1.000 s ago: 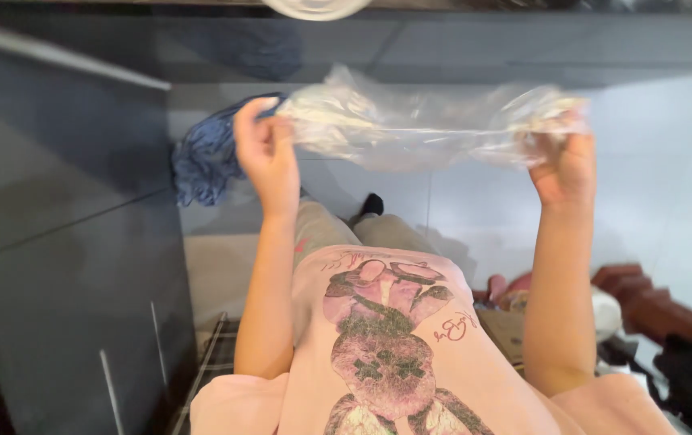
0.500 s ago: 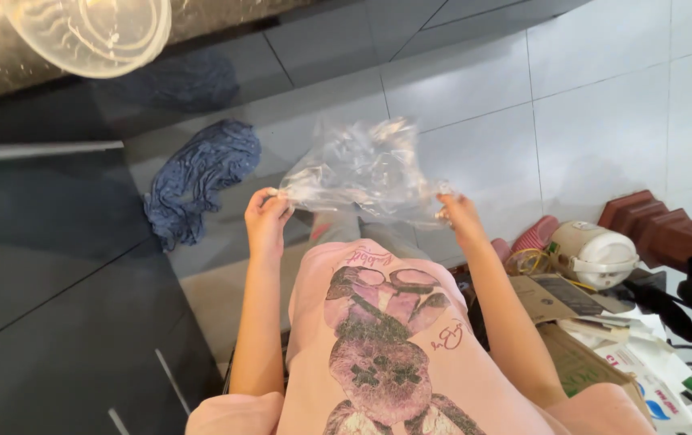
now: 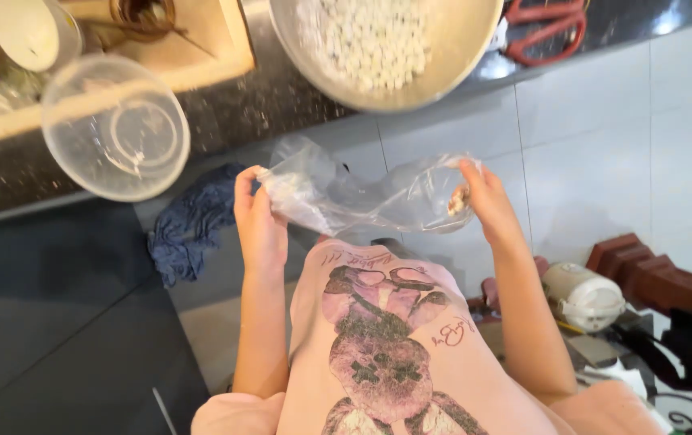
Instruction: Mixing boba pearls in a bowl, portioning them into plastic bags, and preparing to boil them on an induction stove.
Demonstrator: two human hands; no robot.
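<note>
Item: crumpled clear plastic bag (image 3: 362, 197), held stretched between both hands at chest height, in front of a pink printed shirt (image 3: 386, 346). A few small pale pieces sit inside it at the right-hand end.

Left hand (image 3: 259, 221): fingers curled and pinched on the bag's left end, thumb on top.

Right hand (image 3: 487, 205): fingers closed on the bag's right end, gripping the film near the pale pieces.

Surroundings: dark speckled stone counter (image 3: 233, 113) above the hands. On it, a wide metal bowl (image 3: 459, 48) filled with small white round pieces; a round clear plastic container (image 3: 112, 129) overhanging the counter edge; a pale wooden tray (image 3: 201, 48); red-handled scissors (image 3: 543, 32) at the far right. Below, a crumpled blue cloth (image 3: 189, 229) lies on the grey floor tiles just left of the left hand. A white rounded appliance (image 3: 592, 294) stands low at the right, beside dark red wooden steps (image 3: 660, 278).
</note>
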